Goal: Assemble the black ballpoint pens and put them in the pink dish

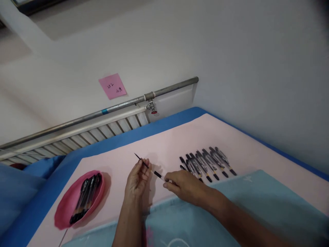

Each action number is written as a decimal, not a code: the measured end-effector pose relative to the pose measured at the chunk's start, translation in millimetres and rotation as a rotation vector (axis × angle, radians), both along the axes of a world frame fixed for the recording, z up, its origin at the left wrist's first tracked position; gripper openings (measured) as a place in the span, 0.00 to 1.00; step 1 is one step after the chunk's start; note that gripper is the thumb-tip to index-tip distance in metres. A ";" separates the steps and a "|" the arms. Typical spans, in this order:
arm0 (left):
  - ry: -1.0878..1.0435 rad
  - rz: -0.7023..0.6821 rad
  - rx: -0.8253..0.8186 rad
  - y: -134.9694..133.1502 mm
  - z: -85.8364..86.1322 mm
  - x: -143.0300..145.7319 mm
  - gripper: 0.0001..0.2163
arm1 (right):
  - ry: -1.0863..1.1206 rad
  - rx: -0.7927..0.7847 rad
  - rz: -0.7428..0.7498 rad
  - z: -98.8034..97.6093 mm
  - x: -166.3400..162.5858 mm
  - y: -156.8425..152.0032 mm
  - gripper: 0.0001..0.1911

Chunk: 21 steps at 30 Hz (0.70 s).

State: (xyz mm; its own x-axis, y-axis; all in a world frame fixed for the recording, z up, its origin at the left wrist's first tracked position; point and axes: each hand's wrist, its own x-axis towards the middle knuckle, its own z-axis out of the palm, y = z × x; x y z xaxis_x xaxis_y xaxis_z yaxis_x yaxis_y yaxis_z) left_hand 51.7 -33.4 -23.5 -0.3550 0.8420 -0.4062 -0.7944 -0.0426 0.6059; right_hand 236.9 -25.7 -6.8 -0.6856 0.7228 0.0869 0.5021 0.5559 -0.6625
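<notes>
— Pink sheet [231, 137] over most of the table, is that right?

— Yes, laid on a blue cover [38, 202], with a light blue cloth [257, 199] across the near edge. Both forearms come in over that cloth.

— What do the hands have?

— One pen [157, 174], shared between them, held just above the pink sheet near its middle. The left hand [137, 178] has its fingers curled narrowly round the thin dark end, which pokes up and away to the left past the fingertips. The right hand [185, 187] pinches the thicker black end between thumb and fingertips. The two hands are close together, not touching.

— And around them?

— To the left, well apart from the left hand, a pink dish [61, 212] holds a bundle of black pens [84, 197] lying lengthwise. To the right, just beyond the right hand, a row of pens [205, 163] lies side by side on the sheet, their nearer ends close to the cloth's edge.

— Behind the table?

— A white radiator [77, 137] under a grey pipe [123, 105], and a pink note [112, 86] stuck on the wall; its writing is too small to read.
</notes>
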 end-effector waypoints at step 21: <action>0.179 0.039 0.143 -6.8 3.7 1.4 0.04 | -0.024 -0.002 -0.013 -8.9 -5.8 -3.0 0.12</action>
